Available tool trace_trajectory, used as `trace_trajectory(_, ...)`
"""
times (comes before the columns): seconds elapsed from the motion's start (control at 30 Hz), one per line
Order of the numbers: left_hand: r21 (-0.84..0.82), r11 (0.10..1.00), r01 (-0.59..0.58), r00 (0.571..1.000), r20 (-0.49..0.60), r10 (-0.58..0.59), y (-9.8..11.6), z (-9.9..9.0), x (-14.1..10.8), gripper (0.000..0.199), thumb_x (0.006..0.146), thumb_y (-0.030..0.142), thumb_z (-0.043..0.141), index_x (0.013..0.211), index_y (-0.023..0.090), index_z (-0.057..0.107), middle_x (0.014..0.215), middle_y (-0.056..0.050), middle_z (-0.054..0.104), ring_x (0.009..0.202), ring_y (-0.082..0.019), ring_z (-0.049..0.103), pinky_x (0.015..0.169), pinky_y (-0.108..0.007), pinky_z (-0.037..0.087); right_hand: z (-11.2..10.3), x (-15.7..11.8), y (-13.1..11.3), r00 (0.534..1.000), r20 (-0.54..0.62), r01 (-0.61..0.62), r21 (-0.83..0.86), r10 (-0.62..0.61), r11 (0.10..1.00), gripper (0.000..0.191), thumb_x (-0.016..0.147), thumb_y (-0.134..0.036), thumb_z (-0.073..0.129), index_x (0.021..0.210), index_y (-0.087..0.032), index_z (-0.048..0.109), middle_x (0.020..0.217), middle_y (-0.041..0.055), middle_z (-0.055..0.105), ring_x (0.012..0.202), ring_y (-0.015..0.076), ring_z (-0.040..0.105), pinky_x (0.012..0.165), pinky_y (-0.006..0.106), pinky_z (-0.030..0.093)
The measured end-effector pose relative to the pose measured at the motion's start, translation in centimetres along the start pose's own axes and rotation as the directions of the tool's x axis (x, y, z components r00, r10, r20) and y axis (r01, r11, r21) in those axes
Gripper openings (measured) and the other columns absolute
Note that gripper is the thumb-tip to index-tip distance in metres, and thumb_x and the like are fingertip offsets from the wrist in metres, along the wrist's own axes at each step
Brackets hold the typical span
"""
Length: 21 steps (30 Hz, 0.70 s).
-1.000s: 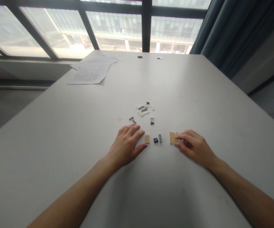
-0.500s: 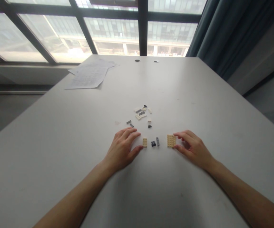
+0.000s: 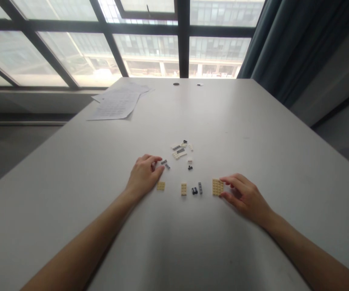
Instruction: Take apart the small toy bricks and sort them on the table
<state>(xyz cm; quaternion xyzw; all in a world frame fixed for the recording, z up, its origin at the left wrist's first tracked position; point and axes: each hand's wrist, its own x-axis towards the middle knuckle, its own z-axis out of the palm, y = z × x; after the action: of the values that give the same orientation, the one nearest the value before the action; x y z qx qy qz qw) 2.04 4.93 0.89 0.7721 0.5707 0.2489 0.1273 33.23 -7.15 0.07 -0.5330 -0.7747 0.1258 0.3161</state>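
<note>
My left hand rests on the table with thumb and fingers apart, holding nothing. Just off its fingertips lie a grey brick and a second small grey brick. A flat tan piece is below the thumb. My right hand has thumb and fingertip at the near and far right corners of a large tan studded plate, which lies on the table. Between the hands are a smaller tan studded plate, a black piece and a long grey brick.
Farther up lies a loose cluster of white, grey and black bricks, with a white brick and a black piece nearer. Printed papers lie at the far left of the white table. Windows and a curtain stand beyond.
My left hand has moved left and away from the smaller tan plate to the grey bricks, uncovering the flat tan piece. My right hand stays at the large plate. The view has tilted up slightly.
</note>
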Motion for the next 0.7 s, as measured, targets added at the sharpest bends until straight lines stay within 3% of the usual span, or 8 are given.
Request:
trace_trajectory(0.2,0.070,0.997,-0.031,0.999,0.019,0.029,-0.2,0.3,0.9,0.023,0.082,0.038,0.054,0.087,0.021,0.069,0.093,-0.005,0.061,0.085,-0.021,0.058,0.082,-0.037,0.047,0.1,-0.1,0.1,1.000,0.014,-0.009,0.009,0.009,1.000,0.024,0.090,-0.033,0.057,0.111,-0.021,0.059,0.098,0.0080,0.062,0.084,0.0212,0.059,0.076,0.035,0.050)
trace_trajectory(0.33,0.044,0.997,-0.056,0.994,0.098,0.052,-0.5,-0.3,1.0,0.025,0.082,0.039,0.054,0.091,0.021,0.069,0.092,-0.004,0.060,0.082,-0.020,0.058,0.079,-0.035,0.047,0.2,-0.1,0.2,1.000,0.024,-0.015,0.021,0.015,1.000,0.024,0.090,-0.032,0.057,0.111,-0.022,0.059,0.099,0.0080,0.062,0.086,0.0213,0.058,0.076,0.035,0.049)
trace_trajectory(0.53,-0.052,0.978,-0.201,0.933,0.295,0.207,-1.6,-1.7,2.1,0.039,0.083,0.034,0.049,0.120,0.024,0.061,0.101,-0.004,0.057,0.079,-0.016,0.058,0.077,-0.030,0.049,0.2,-0.1,0.2,0.999,0.032,-0.028,0.029,0.027,0.999,0.023,0.089,-0.031,0.058,0.110,-0.021,0.059,0.098,0.0079,0.061,0.085,0.0212,0.058,0.077,0.035,0.048)
trace_trajectory(0.7,-0.060,0.964,-0.257,0.900,0.348,0.262,-2.3,-1.5,3.3,0.032,0.086,0.034,0.048,0.111,0.025,0.066,0.102,-0.005,0.057,0.081,-0.016,0.058,0.077,-0.029,0.048,0.2,-0.2,0.2,0.999,0.028,-0.028,0.030,0.027,0.999,0.022,0.090,-0.031,0.058,0.109,-0.020,0.060,0.098,0.0075,0.061,0.084,0.0205,0.057,0.077,0.034,0.048)
